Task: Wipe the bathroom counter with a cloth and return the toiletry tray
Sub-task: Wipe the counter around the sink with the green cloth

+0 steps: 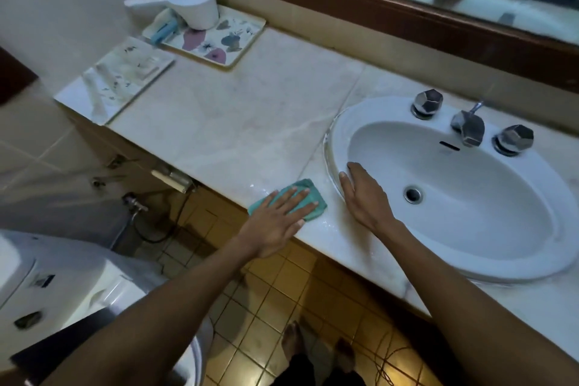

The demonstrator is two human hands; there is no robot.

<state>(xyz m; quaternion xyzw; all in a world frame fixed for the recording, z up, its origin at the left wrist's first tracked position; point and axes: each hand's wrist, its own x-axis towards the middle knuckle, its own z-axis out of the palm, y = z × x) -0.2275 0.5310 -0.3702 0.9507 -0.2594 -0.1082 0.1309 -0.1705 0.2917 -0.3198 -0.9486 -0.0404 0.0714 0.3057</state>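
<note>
A folded teal cloth [316, 202] lies on the pale marble counter [238, 116] near its front edge. My left hand [279, 216] presses flat on the cloth with fingers spread. My right hand [363, 194] rests palm down on the left rim of the white sink [470, 263], holding nothing. The counter looks wet around the cloth. The floral toiletry tray [232, 41] sits at the far left back corner of the counter, carrying a white scoop cup [194, 3] and a blue item [163, 31].
A wall reflection shows beside the tray at the counter's left end. Chrome tap and two knobs [466, 125] stand behind the basin. A mirror with a wooden frame [376, 6] runs along the back. A toilet [78, 291] stands at lower left above the tiled floor.
</note>
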